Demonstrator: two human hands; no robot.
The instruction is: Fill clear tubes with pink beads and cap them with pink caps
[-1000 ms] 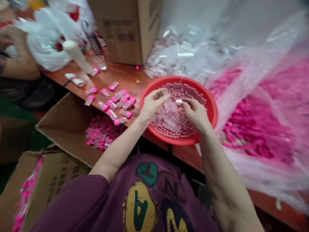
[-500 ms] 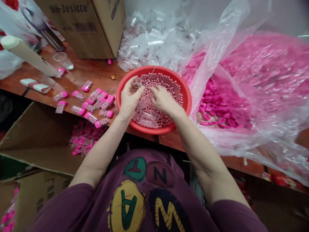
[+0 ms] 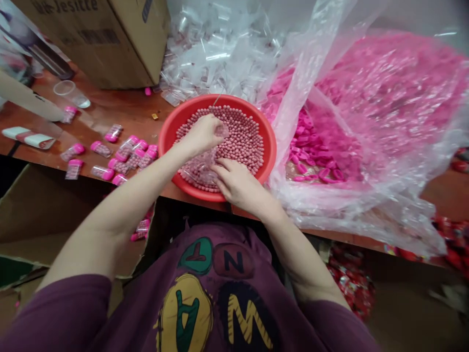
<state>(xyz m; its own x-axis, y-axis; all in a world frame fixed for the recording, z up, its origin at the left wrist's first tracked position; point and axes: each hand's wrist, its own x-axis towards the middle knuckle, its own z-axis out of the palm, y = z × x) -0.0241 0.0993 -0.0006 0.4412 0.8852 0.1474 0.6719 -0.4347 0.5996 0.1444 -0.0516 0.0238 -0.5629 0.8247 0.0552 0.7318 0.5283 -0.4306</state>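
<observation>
My left hand (image 3: 205, 134) is over the far part of a red bowl (image 3: 273, 151) of small pink beads (image 3: 240, 129), its fingers closed on a small clear plastic bottle (image 3: 223, 130). Much of that bottle is hidden by the fingers, so how full it is does not show. My right hand (image 3: 240, 186) is low over the bowl's near side, fingers reaching out and slightly apart. Its fingertips touch or nearly touch several clear bottles (image 3: 196, 168) lying on the beads.
Left of the bowl lie several bead-filled bottles with pink caps (image 3: 128, 146). Behind are a cardboard box (image 3: 120, 44) and a heap of clear bottles (image 3: 220, 54). A plastic bag (image 3: 395, 98) of pink caps spreads at right. Below the table edge stands an open carton (image 3: 47, 210).
My left hand has moved further over the beads, still with the clear bottle. My right hand has drawn back toward the near rim and the loose bottles. The view has shifted right.
</observation>
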